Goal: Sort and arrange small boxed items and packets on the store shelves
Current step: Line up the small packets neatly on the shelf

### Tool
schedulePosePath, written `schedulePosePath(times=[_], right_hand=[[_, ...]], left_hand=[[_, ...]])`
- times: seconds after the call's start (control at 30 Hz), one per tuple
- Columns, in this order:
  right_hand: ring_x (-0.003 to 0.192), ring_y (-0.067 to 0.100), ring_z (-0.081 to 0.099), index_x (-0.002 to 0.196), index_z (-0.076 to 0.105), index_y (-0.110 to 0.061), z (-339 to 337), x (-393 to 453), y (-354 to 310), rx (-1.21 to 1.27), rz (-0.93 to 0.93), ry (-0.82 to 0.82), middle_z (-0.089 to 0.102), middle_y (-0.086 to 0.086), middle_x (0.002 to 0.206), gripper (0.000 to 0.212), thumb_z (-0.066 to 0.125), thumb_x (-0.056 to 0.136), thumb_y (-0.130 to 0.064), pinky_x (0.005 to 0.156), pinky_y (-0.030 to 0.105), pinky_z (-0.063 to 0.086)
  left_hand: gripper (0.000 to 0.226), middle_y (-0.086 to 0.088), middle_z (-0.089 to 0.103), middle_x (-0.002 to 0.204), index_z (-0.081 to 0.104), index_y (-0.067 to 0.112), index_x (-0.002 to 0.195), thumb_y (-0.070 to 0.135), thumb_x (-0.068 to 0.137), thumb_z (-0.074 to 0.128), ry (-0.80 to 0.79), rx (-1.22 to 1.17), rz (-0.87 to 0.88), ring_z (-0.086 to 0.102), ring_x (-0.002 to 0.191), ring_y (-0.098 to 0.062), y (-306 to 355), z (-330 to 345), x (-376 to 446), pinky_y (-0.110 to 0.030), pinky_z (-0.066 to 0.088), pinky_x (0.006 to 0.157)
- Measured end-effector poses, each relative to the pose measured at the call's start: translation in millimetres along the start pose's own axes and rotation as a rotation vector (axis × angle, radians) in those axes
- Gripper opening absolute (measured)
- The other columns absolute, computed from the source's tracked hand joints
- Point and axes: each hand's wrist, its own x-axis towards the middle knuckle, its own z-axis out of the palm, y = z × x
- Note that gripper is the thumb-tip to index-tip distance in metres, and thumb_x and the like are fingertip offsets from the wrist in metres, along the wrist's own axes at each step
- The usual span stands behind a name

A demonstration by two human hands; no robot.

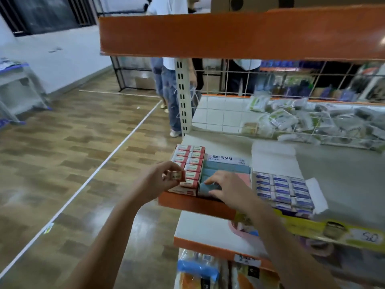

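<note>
Boxes (188, 170) | orange-edged shelf (193, 203) | wood-pattern floor (73, 142)

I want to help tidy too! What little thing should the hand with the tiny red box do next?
Probably slide the small red-and-white box, pinched by the left hand, into the open tray of matching red boxes, where the near-left corner seems to lack one.

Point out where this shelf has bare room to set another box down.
Bare shelf lies behind the blue-box tray, up to the wire basket of packets. A smaller patch lies behind the red-box tray. The front edge is crowded: both trays flank the eraser box under the right hand.
</note>
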Motion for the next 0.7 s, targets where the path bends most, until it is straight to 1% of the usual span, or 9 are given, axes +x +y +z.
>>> schedulePosePath(times=[0.03,0.07,0.1,0.13,0.3,0.4,0.53,0.6,0.7], right_hand=[[0.109,0.011,0.05,0.118,0.063,-0.018,2.0,-1.0,-2.8,0.014,0.033,0.008,0.059,-0.002,0.118,0.031,0.064,0.087,-0.02,0.092,0.019,0.034],[0.108,0.01,0.051,0.116,0.064,-0.018,3.3,-2.1,-5.2,0.024,0.062,0.02,0.06,-0.002,0.116,0.03,0.065,0.087,-0.02,0.093,0.019,0.035],[0.106,0.009,0.051,0.115,0.065,-0.019,3.9,-3.1,-7.8,0.032,0.089,0.035,0.06,-0.002,0.114,0.029,0.065,0.086,-0.02,0.093,0.02,0.037],[0.103,0.009,0.051,0.113,0.066,-0.019,4.8,-4.5,-10.5,0.04,0.12,0.05,0.06,-0.003,0.113,0.028,0.066,0.085,-0.02,0.093,0.021,0.039],[0.099,0.006,0.049,0.115,0.065,-0.022,6.7,-7.0,-17.7,0.054,0.212,0.043,0.056,-0.005,0.111,0.027,0.063,0.088,-0.023,0.092,0.021,0.039],[0.099,0.006,0.047,0.12,0.063,-0.022,7.0,-6.6,-18.3,0.026,0.221,0.016,0.053,-0.005,0.112,0.03,0.06,0.09,-0.025,0.088,0.018,0.034],[0.098,0.006,0.047,0.12,0.064,-0.023,9.1,-4.6,-17.2,0.009,0.234,0.022,0.054,-0.003,0.111,0.028,0.054,0.094,-0.026,0.086,0.017,0.034],[0.097,0.005,0.047,0.119,0.064,-0.023,10.3,-3.8,-17.8,0.005,0.238,0.03,0.055,-0.003,0.11,0.027,0.053,0.095,-0.025,0.085,0.016,0.033],[0.095,0.002,0.046,0.118,0.064,-0.023,11.3,-3.5,-18.2,0.001,0.244,0.057,0.056,-0.004,0.111,0.026,0.052,0.095,-0.02,0.082,0.013,0.031]], left_hand=[[0.028,0.008,0.06,0.093,0.063,0.021,0.099,0.008,0.076,0.074,-0.025,0.003,0.01,0.054,0.079,-0.003,-5.9,-2.4,2.0,-0.012,0.046,0.067],[0.029,0.01,0.06,0.094,0.062,0.024,0.098,0.01,0.076,0.074,-0.05,0.002,0.013,0.056,0.082,-0.006,-11.6,-4.5,4.1,-0.02,0.051,0.069],[0.03,0.011,0.061,0.094,0.061,0.028,0.097,0.012,0.076,0.074,-0.073,-0.006,0.016,0.057,0.084,-0.009,-16.0,-6.6,5.8,-0.029,0.053,0.069],[0.031,0.013,0.061,0.093,0.059,0.03,0.096,0.012,0.076,0.074,-0.094,-0.003,0.021,0.058,0.085,-0.01,-19.2,-8.9,7.0,-0.032,0.053,0.069],[0.027,0.016,0.06,0.092,0.055,0.031,0.097,0.02,0.079,0.073,-0.125,0.059,0.037,0.057,0.088,-0.007,-24.9,-16.2,9.0,-0.021,0.043,0.072],[0.026,0.008,0.062,0.102,0.057,0.033,0.096,0.023,0.078,0.074,-0.142,0.109,0.034,0.057,0.09,-0.009,-28.2,-18.7,9.7,-0.026,0.047,0.079],[0.031,0.002,0.057,0.119,0.066,0.018,0.111,0.022,0.08,0.072,-0.148,0.178,0.071,0.055,0.099,-0.011,-28.1,-21.9,7.0,-0.024,0.046,0.084],[0.034,0.002,0.055,0.122,0.064,0.017,0.117,0.023,0.084,0.067,-0.165,0.203,0.085,0.055,0.104,-0.013,-27.6,-23.7,5.2,-0.026,0.047,0.088],[0.031,0.004,0.057,0.12,0.065,0.02,0.118,0.025,0.088,0.063,-0.16,0.21,0.094,0.053,0.106,-0.012,-24.9,-23.5,5.2,-0.027,0.046,0.09]])
